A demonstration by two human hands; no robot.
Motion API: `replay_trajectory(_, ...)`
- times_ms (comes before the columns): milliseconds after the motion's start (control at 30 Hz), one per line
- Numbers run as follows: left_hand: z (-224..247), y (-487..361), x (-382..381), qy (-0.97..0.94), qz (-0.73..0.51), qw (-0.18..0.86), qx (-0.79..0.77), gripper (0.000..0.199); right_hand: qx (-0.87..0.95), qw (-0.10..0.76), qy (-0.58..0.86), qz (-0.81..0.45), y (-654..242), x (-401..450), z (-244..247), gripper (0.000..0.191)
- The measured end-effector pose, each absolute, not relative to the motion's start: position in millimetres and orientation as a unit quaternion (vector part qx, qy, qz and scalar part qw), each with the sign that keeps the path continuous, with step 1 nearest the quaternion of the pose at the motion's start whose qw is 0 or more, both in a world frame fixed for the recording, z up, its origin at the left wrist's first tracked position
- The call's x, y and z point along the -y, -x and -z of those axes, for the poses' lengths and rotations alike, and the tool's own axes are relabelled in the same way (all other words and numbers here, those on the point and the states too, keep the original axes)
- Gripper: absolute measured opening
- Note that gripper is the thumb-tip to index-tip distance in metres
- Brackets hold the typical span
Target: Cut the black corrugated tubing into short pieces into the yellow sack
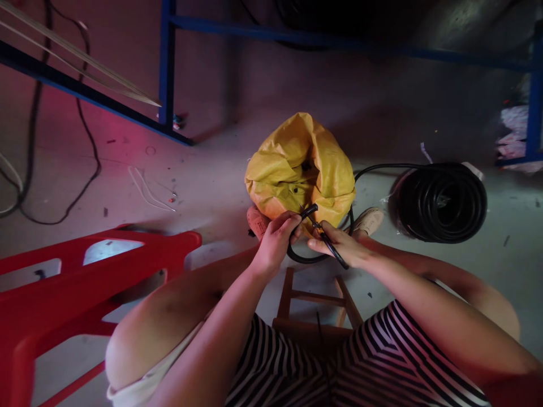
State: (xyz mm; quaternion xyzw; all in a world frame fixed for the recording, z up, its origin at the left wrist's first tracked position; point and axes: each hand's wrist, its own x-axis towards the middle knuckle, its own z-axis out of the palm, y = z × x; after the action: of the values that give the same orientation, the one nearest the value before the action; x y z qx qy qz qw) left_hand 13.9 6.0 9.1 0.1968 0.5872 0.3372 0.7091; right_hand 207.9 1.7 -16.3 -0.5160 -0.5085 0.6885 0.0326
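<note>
In the head view, the left hand [278, 234] has its grip closed around a smooth, round black cable [311, 210], whose end sits above the near edge of a crumpled, glossy yellow bag [271, 172]. The right hand's [339, 242] grip is wrapped around slim black-and-orange hand pliers [328, 242] (whether they touch the cable, I cannot tell). Rightward on the grey floor [392, 277] lies a ring-shaped black cable coil [466, 198].

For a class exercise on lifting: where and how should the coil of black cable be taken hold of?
Probably the right side of the coil, from above: its open middle faces up, letting fingers in, and its cable leaves leftward.
</note>
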Motion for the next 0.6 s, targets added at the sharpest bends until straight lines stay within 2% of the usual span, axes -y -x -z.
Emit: replay_trajectory(600, -8.5, -15.1, -5.4, -0.204, -0.34, 0.7, -0.594, 0.035, 0.487, 0.028, 0.529, -0.695, -206.6, -2.4, 14.0, 0.057)
